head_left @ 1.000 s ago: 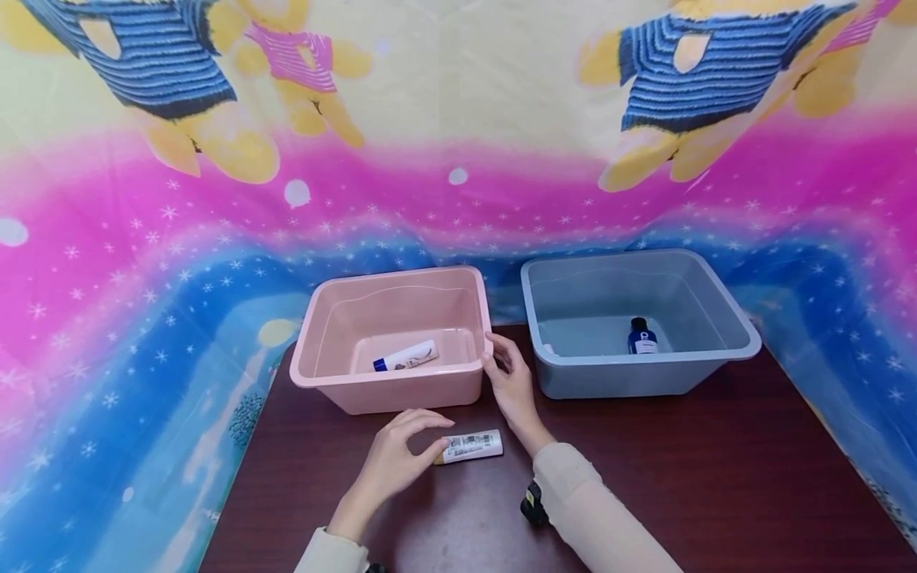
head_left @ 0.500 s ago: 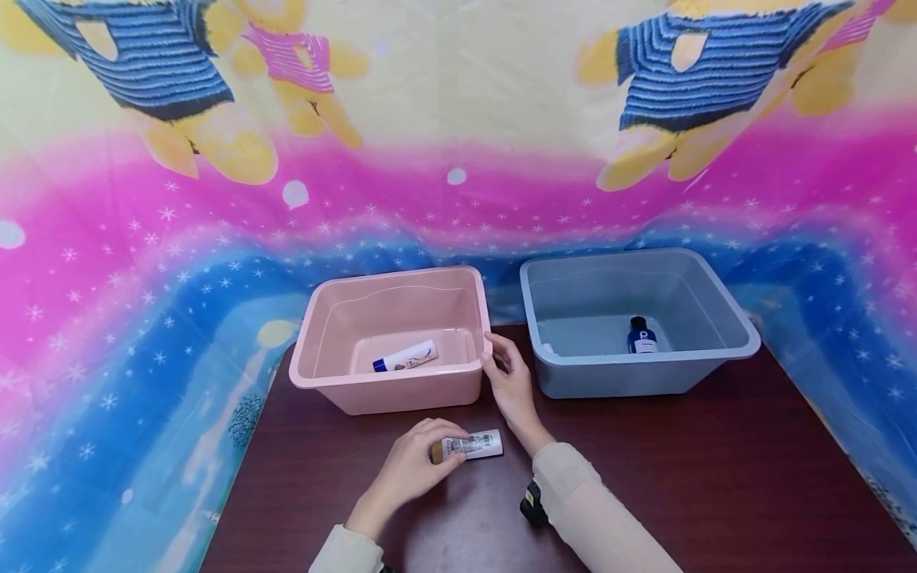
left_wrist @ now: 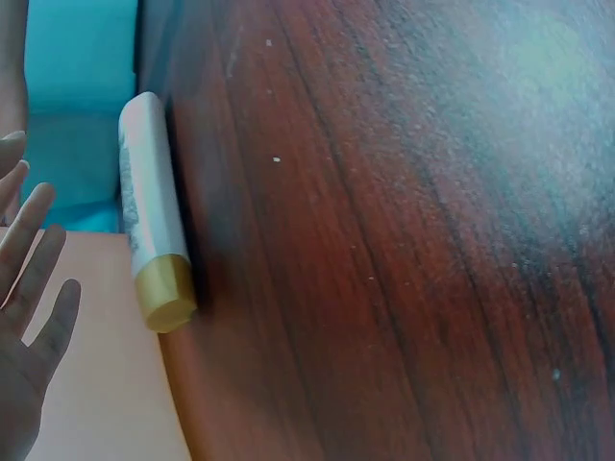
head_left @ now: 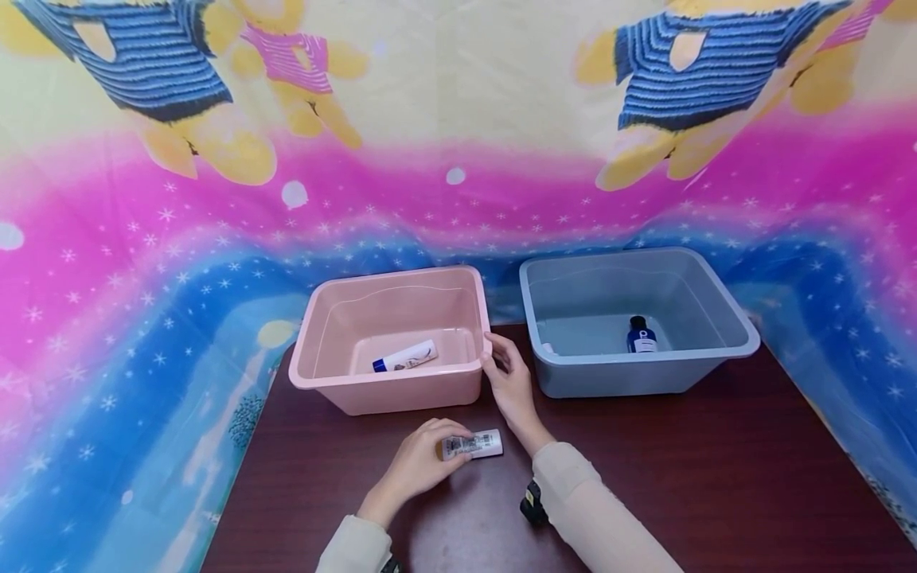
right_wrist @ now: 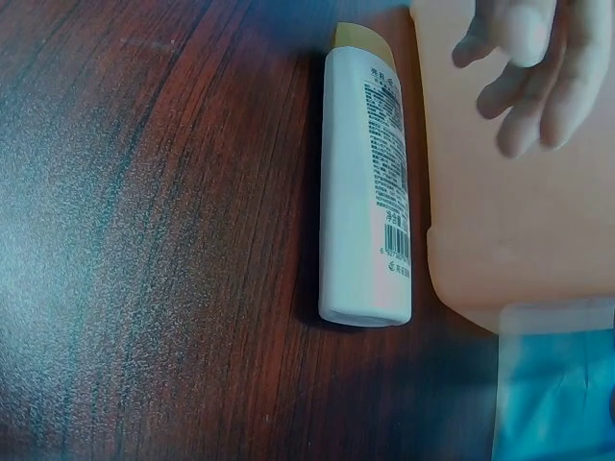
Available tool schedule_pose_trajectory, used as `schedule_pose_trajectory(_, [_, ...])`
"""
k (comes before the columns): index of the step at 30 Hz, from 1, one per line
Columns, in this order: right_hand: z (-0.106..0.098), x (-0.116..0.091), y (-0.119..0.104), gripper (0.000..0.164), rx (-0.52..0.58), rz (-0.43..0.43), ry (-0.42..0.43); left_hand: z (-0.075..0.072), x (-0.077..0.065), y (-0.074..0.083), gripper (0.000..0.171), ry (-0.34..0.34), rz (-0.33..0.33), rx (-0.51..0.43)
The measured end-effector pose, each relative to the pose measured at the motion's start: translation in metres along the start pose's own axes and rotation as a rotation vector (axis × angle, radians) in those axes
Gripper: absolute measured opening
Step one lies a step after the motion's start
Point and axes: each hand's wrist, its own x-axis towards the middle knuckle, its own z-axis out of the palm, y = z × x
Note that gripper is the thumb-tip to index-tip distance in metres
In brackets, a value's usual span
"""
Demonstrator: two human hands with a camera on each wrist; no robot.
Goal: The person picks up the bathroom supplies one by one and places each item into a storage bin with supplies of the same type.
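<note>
In the head view my left hand (head_left: 419,465) has its thumb and fingers about a white bottle with a gold cap (head_left: 483,443), which lies on the table. Its printed label shows in the right wrist view, and its gold cap (left_wrist: 165,293) in the left wrist view. Both wrist views show left-hand fingers (right_wrist: 538,86) apart from the bottle. My right hand (head_left: 514,386) grips the right front corner of a pink plastic basin (head_left: 408,392). Inside that basin lies a white tube with a blue cap (head_left: 407,356).
To the right stands a grey-blue basin (head_left: 623,376) holding a dark blue bottle (head_left: 641,336). Both basins sit at the back of the dark wooden table (head_left: 716,477). Behind them hangs a printed cloth (head_left: 444,207).
My left hand has moved right, from near the capped end to around the bottle's body. The right hand has stayed at the pink basin's corner.
</note>
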Motion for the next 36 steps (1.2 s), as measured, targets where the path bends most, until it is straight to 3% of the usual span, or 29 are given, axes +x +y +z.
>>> schedule_pose_trajectory(26, [0.000,0.001,0.000,0.037,-0.001,-0.001,0.006,0.020,0.011,-0.027,0.033,-0.060,-0.080,-0.049])
schedule_pose_trajectory(36, [0.001,0.001,0.001,0.036,0.017,-0.030,0.014,0.024,0.014,-0.029,0.032,-0.063,-0.116,-0.080])
